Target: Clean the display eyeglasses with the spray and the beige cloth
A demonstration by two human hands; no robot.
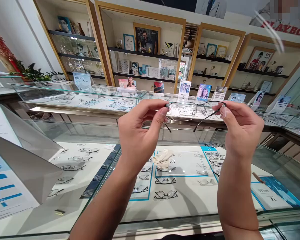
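A pair of eyeglasses [196, 106] with a thin dark upper frame and clear lenses is held up above the glass display case. My left hand [142, 131] pinches the frame's left corner between thumb and fingers. At the other corner, my right hand [241, 128] has its thumb and fingers closed on the frame. The temples hang down and inward, their dark tips below the lenses. Beneath my hands, a crumpled cream cloth [163, 158] lies on the case's glass top, between my forearms.
Rows of eyeglasses, including a round pair [165, 194], lie inside the near display case [185, 213]. A folded white sign [12, 176] stands at the left. Behind is another glass counter [100, 110] with upright cards, then framed wall shelves [142, 58].
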